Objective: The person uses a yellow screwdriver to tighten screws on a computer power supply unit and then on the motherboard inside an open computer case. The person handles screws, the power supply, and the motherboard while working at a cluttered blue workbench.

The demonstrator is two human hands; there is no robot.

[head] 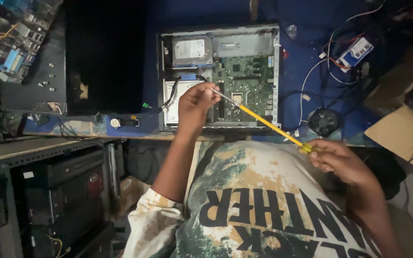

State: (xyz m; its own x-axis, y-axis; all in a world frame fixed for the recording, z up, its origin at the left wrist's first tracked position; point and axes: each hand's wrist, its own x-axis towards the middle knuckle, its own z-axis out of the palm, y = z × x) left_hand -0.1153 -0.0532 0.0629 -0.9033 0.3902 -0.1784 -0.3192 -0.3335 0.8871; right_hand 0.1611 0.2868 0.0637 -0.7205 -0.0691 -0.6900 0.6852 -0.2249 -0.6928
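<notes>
Screwdriver (264,122) work sits over one open computer case (218,76) lying flat on the blue desk (307,67). Inside the case are one green board (244,71), one silver hard drive (190,49) in the upper corner and one white drive (174,102) below it. One black panel (103,55) lies beside the case, and one round black fan (324,122) rests near the desk's edge. One other circuit board (13,36) lies far off at the corner, with about six small screws (46,79) scattered near it. The one screwdriver has a long yellow handle and a thin metal shaft, slanting up over the case's near edge. The left hand (194,107) pinches the metal tip, arm stretched forward. The right hand (338,160) has its grip closed around the handle's end, close to the body.
</notes>
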